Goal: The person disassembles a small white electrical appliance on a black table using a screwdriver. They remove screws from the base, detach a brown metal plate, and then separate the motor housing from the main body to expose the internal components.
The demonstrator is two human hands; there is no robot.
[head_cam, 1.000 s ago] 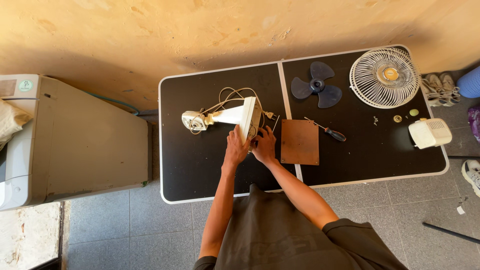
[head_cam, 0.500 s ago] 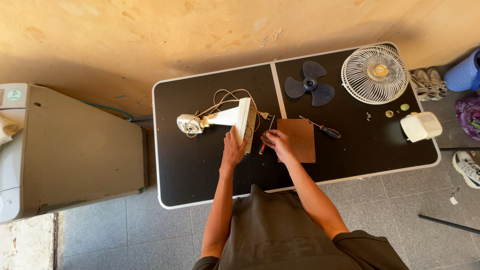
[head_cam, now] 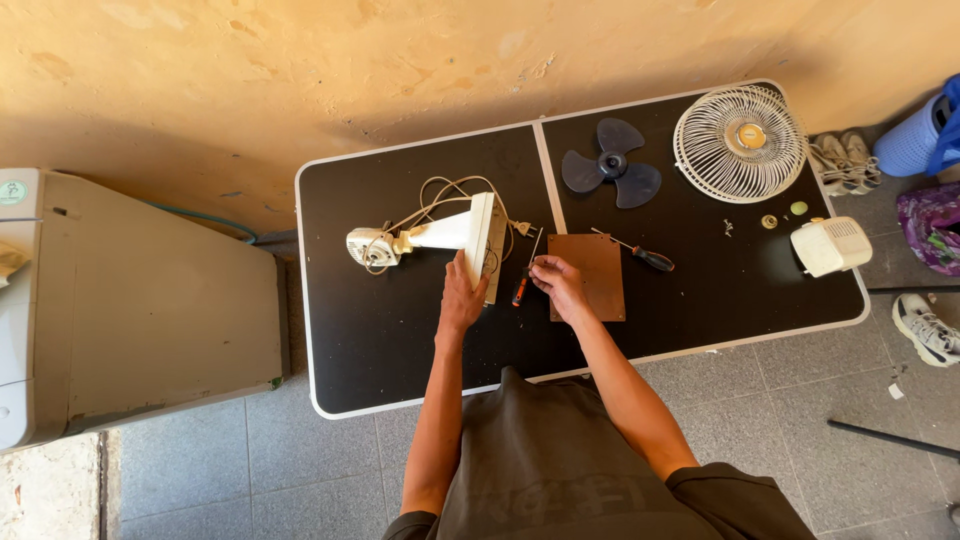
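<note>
A white fan stand lies on its side on the black folding table, its motor head pointing left and its cord looped behind it. My left hand grips the near edge of the stand's square base. My right hand rests with curled fingers on the left edge of a brown square board. It sits right beside a red-handled screwdriver. Whether those fingers hold something small is hidden.
A blue fan blade, a white round grille, a black-handled screwdriver, a white motor cover and small parts lie on the table's right half. A grey cabinet stands left. Shoes lie on the floor right.
My right hand has left the fan stand's base and moved right onto the brown board, beside the red-handled screwdriver. My left hand stays on the base.
</note>
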